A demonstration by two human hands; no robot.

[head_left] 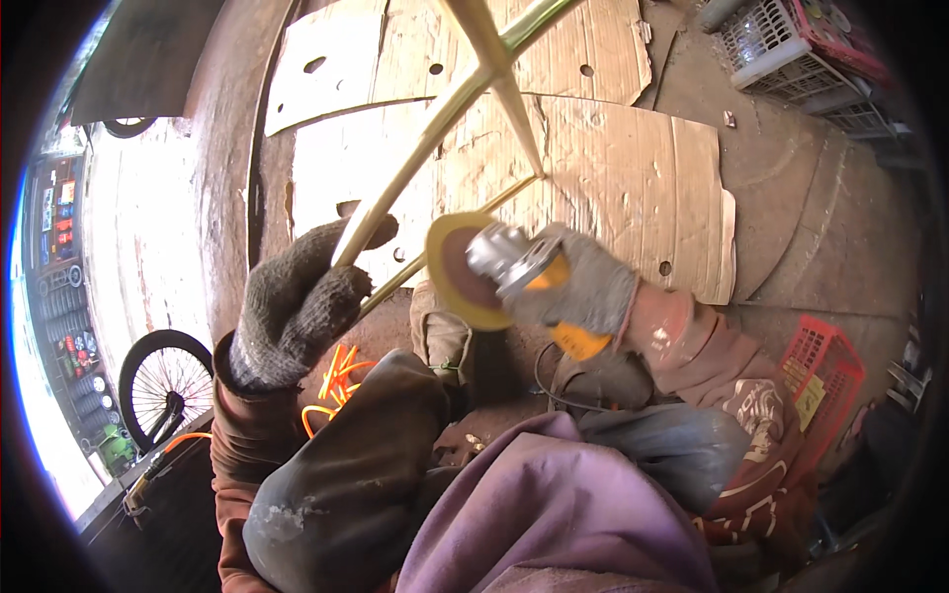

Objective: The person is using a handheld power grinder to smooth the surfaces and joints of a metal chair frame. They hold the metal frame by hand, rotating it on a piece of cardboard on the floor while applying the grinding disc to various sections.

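In a dark grey knit glove, my left hand (297, 308) is closed around the near end of a brass-coloured metal tube frame (417, 158). The frame slants up and away, its tubes crossing near the top of the view, and one thinner tube runs low behind the disc. My right hand (591, 287), also gloved, grips an angle grinder (506, 259) with a silver head and yellow-orange body. Its round disc (457, 259), yellowish at the rim and brown in the middle, faces left toward the frame. Whether disc and tube touch, I cannot tell.
Cardboard sheets (633, 188) cover the floor ahead. An orange hose (341, 383) coils beside my left knee, and a dark cord (554, 393) trails below the grinder. At the right are a red basket (825, 371) and crates (771, 49); a bicycle wheel (166, 390) stands left.
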